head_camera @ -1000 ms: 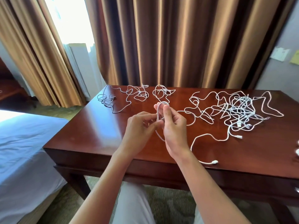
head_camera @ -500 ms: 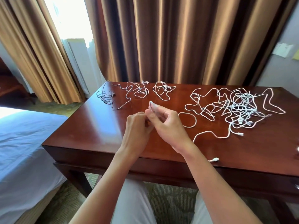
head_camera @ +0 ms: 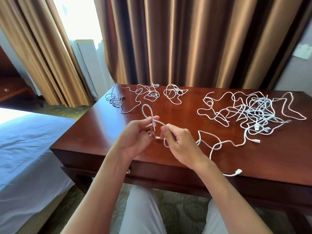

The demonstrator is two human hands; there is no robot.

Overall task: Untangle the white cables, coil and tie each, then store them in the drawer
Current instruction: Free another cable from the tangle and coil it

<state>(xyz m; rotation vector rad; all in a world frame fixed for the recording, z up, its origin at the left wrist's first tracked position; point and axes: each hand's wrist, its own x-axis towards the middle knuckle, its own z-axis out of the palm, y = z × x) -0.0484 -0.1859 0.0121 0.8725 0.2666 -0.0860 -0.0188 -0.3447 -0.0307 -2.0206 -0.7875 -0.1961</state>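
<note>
Over the front of the dark wooden desk (head_camera: pixel 194 166), my left hand (head_camera: pixel 135 137) pinches a white cable (head_camera: pixel 145 110) where it crosses itself, leaving a small loop standing above the fingers. My right hand (head_camera: pixel 180 144) grips the same cable a little to the right; the rest trails across the desk to a plug (head_camera: pixel 238 171) near the front edge. A big tangle of white cables (head_camera: pixel 253 112) lies at the right. A small white bundle (head_camera: pixel 173 93) and a looser white cable (head_camera: pixel 148 93) lie at the back.
A grey cable (head_camera: pixel 116 100) is bunched at the desk's back left corner. A drawer front with a small metal pull (head_camera: pixel 128 171) sits under the desk edge. A bed (head_camera: pixel 25 149) stands at the left, brown curtains (head_camera: pixel 185 39) behind the desk.
My hands have drawn apart and the cable now shows a small loop above my left fingers. The slack on the desk has been pulled closer to my right hand.
</note>
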